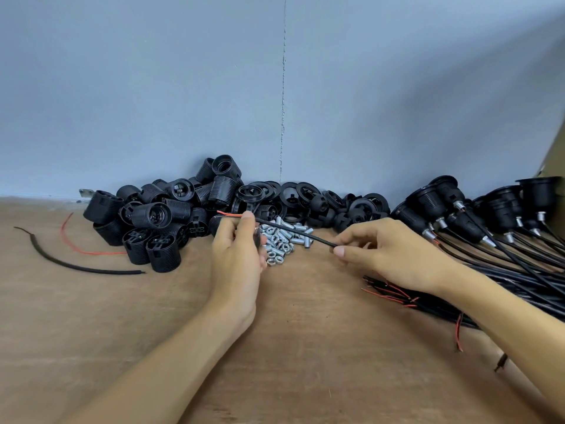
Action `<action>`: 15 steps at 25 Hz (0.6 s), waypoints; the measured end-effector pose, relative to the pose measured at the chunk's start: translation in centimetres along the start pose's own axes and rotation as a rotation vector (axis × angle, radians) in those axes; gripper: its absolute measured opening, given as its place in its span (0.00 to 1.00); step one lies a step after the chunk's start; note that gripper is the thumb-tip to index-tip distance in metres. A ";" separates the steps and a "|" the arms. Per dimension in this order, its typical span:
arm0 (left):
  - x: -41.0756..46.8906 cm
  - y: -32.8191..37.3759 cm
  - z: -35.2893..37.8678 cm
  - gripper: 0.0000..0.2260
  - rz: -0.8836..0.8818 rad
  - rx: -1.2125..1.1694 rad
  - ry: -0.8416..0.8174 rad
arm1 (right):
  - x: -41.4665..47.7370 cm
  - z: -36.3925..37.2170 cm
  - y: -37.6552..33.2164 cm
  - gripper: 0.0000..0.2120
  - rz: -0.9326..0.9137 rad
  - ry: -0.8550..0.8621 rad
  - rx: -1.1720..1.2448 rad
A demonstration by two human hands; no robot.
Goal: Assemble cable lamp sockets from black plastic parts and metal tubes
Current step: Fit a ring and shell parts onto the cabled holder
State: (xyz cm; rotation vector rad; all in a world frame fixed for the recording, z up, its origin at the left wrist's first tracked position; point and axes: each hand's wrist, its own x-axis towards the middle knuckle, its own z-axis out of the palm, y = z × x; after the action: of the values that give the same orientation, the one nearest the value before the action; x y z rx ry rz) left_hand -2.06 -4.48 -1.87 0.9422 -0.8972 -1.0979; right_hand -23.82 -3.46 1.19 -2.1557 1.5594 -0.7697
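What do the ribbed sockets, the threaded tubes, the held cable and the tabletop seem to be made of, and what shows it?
Ribbed sockets: black moulded plastic, probably; dull sheen, crisp ribs. Threaded tubes: metal, perhaps plated steel; bright silvery glints. Cable: matt black sheath, likely plastic or rubber; no gloss. Tabletop: wood or wood-look board; brown, faint grain.

Socket heap (159, 215) and cable bundle (504, 270) flank bare tabletop (290, 332).
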 end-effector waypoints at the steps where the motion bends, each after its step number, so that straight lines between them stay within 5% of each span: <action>1: -0.2 0.0 0.1 0.09 -0.011 0.037 -0.029 | 0.0 0.4 -0.1 0.04 0.001 0.110 0.014; 5: -2.2 -0.7 1.1 0.12 0.000 0.416 -0.360 | 0.6 0.9 -0.5 0.06 0.035 0.588 0.308; 8: -3.5 -1.4 1.6 0.15 0.066 0.687 -0.577 | 0.8 0.7 -0.5 0.07 0.073 0.623 0.572; 15: -3.3 -1.5 1.0 0.18 0.166 0.707 -0.547 | 1.2 -0.1 -0.4 0.06 0.095 0.735 0.899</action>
State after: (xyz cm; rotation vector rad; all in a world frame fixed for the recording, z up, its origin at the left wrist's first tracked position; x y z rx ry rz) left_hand -4.13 -1.69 -3.30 1.1190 -1.8582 -0.9118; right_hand -23.28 -4.41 1.80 -1.1701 1.1810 -1.9118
